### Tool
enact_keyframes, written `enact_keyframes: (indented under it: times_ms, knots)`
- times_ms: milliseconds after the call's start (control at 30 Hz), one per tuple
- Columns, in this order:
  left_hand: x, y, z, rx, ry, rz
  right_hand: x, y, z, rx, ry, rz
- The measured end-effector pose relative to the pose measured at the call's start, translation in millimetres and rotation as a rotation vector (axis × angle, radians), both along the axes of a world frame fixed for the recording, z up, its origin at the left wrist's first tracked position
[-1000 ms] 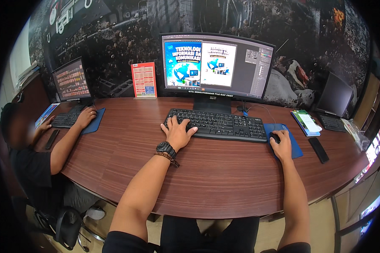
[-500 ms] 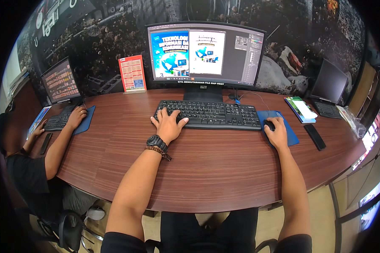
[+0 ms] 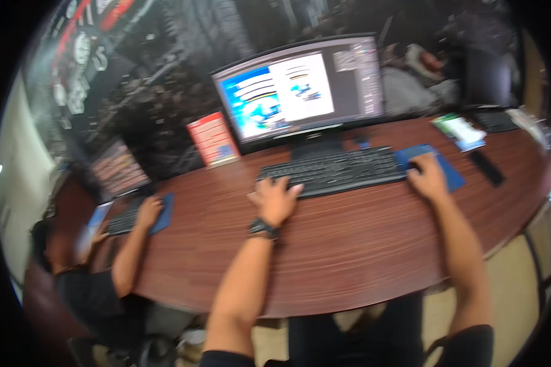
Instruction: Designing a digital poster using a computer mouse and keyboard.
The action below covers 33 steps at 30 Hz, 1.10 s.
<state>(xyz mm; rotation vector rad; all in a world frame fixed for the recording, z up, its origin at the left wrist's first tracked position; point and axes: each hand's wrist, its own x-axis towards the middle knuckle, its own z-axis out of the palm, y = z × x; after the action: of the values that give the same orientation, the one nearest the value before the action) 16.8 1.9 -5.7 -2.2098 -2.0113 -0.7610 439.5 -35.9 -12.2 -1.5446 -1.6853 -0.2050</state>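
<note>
- Desk [image 3: 349, 257]: a long curved top of reddish-brown wood grain runs across the whole view. It bears everything listed below. The frame is motion-blurred, so fine detail is unreliable.
- Monitor [image 3: 300, 92]: a wide curved screen stands at the back of the desk, lit, showing a blue and white layout. It sits directly behind the keyboard.
- Keyboard [image 3: 343, 171]: black and full-width, it lies flat in front of the monitor stand. Its long axis runs left to right, roughly parallel to the desk's near edge.
- Mouse pad [image 3: 438, 165]: a blue pad just off the keyboard's right end, with the right hand on it.
- Left hand [image 3: 274, 199]: palm down, fingers spread and apart, fingertips resting on the keyboard's left end. It closes on nothing. A dark wristwatch [image 3: 263, 228] sits on its wrist. This hand is the nearer to the keys, which lie straight ahead of its fingertips.
- Right hand [image 3: 427, 177]: resting palm down on the mouse pad, fingers curved. A dark shape at the fingertips is probably a mouse; whether the hand clasps it cannot be told through the blur.
- Co-worker's hand [image 3: 148, 211]: at the far left, on a second, smaller keyboard before a laptop [image 3: 119, 171].
- Red card [image 3: 213, 139]: standing upright left of the monitor.
</note>
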Motion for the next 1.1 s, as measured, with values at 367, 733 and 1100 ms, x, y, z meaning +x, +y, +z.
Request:
enact_keyframes:
  times_ms: [367, 733, 1100]
  knots:
    - [-13, 5, -8, 0.020, -0.101, -0.020, -15, -1, 1, -0.058, 0.077, -0.024]
    - [-6, 1, -6, -0.016, -0.102, -0.014, -11, -2, 3, -0.034, 0.070, 0.001]
    - [-8, 2, -9, 0.007, -0.094, -0.016, -13, -4, 4, -0.025, 0.062, 0.004]
